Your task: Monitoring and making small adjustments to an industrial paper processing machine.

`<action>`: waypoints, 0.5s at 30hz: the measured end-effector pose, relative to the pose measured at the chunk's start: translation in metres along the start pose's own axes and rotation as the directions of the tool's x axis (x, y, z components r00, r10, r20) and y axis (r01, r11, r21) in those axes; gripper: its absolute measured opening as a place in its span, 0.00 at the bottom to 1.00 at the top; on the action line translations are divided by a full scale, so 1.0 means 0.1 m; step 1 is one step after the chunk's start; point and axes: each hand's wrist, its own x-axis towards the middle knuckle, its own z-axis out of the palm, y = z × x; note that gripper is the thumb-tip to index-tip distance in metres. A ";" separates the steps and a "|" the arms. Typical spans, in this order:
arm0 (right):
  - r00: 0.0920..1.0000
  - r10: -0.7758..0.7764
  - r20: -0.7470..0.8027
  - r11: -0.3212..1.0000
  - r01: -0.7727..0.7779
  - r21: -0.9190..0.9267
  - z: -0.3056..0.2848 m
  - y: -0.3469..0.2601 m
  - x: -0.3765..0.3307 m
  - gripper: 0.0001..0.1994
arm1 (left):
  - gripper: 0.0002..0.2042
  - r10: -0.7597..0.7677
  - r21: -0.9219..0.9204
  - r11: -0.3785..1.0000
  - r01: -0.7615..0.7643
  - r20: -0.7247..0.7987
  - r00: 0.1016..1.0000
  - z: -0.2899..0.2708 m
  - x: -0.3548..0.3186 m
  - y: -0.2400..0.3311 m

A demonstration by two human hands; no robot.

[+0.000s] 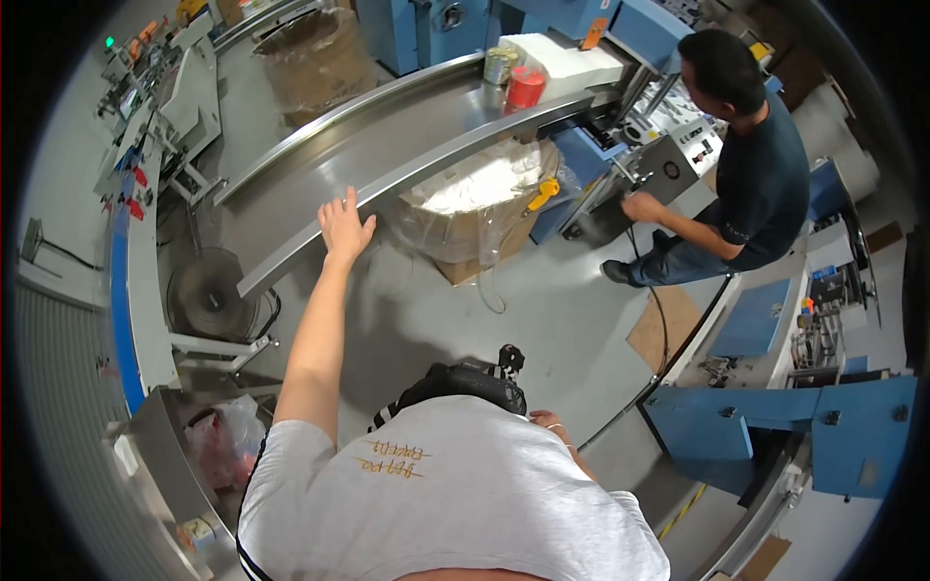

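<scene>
My left arm reaches forward, and my left hand (346,229) lies at the near rim of a long stainless-steel chute (320,174). Its fingers are spread over the edge and nothing is held in them. Only a small part of my right hand (548,423) shows beside my waist, with a band at the wrist. My body hides most of its fingers, so I cannot tell what they do. Just right of the left hand, below the chute, stands a plastic-lined cardboard box (463,232) filled with white material.
A co-worker (765,155) crouches at a blue machine (581,179) on the right. A red container (526,87), a can (500,66) and a white stack (567,63) stand at the chute's far end. A round fan-like unit (208,290) is at left. Blue cabinets (702,436) stand right.
</scene>
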 end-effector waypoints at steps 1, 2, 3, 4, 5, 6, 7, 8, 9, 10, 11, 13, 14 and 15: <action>1.000 0.002 -0.014 1.000 -0.002 -0.002 -0.10 -0.13 -0.01 0.20 | 0.32 -0.007 0.013 1.000 0.007 0.006 1.000 0.00 -0.01 -0.01; 0.997 -0.013 -0.076 0.997 0.019 0.069 -0.20 -0.28 -0.04 0.20 | 0.32 -0.015 0.026 1.000 0.014 0.013 1.000 0.00 -0.02 -0.02; 0.990 -0.021 -0.140 0.990 0.040 0.136 -0.33 -0.42 -0.09 0.20 | 0.32 -0.007 0.029 1.000 0.007 0.003 1.000 -0.01 -0.01 -0.02; 0.998 -0.065 -0.024 0.992 0.062 -0.114 -0.29 -0.28 0.02 0.19 | 0.32 -0.001 0.020 1.000 0.001 -0.006 1.000 -0.02 0.00 0.00; 0.998 -0.061 -0.035 0.991 0.056 -0.118 -0.21 -0.15 0.11 0.19 | 0.32 0.002 0.015 1.000 -0.002 0.007 1.000 -0.03 0.00 0.02; 0.992 -0.089 -0.086 0.967 0.107 0.232 -0.24 -0.18 0.16 0.18 | 0.32 0.002 0.013 1.000 -0.002 0.019 1.000 -0.04 0.01 0.01; 0.985 -0.101 -0.143 0.819 0.164 0.550 -0.27 -0.21 0.19 0.17 | 0.32 -0.001 0.022 1.000 0.001 0.019 1.000 -0.03 0.01 0.02; 0.947 0.320 0.007 0.567 -0.198 0.799 -0.28 -0.26 0.25 0.14 | 0.32 -0.001 0.020 1.000 0.000 0.011 1.000 -0.03 0.01 0.01; 0.948 0.317 0.003 0.571 -0.193 0.798 -0.43 -0.46 0.25 0.14 | 0.32 -0.004 0.020 1.000 0.003 0.013 1.000 -0.01 0.01 0.00; 0.921 0.388 0.018 0.543 -0.244 0.803 -0.57 -0.63 0.22 0.14 | 0.32 -0.005 0.019 1.000 0.004 0.018 1.000 -0.01 0.01 0.00; 0.888 0.459 0.033 0.510 -0.294 0.808 -0.64 -0.70 0.20 0.13 | 0.32 -0.003 0.016 1.000 0.002 0.015 1.000 -0.02 0.01 0.01; 0.922 0.379 -0.078 0.644 -0.203 0.737 -0.54 -0.56 0.24 0.13 | 0.32 0.002 0.017 1.000 -0.002 0.033 0.999 -0.05 0.04 0.04; 0.944 0.280 -0.173 0.760 -0.108 0.641 -0.47 -0.48 0.26 0.13 | 0.32 0.008 0.015 1.000 -0.008 0.032 0.999 -0.05 0.04 0.06; 0.944 0.278 -0.175 0.759 -0.104 0.643 -0.57 -0.62 0.26 0.13 | 0.32 -0.001 0.022 1.000 0.000 0.038 0.999 -0.05 0.04 0.04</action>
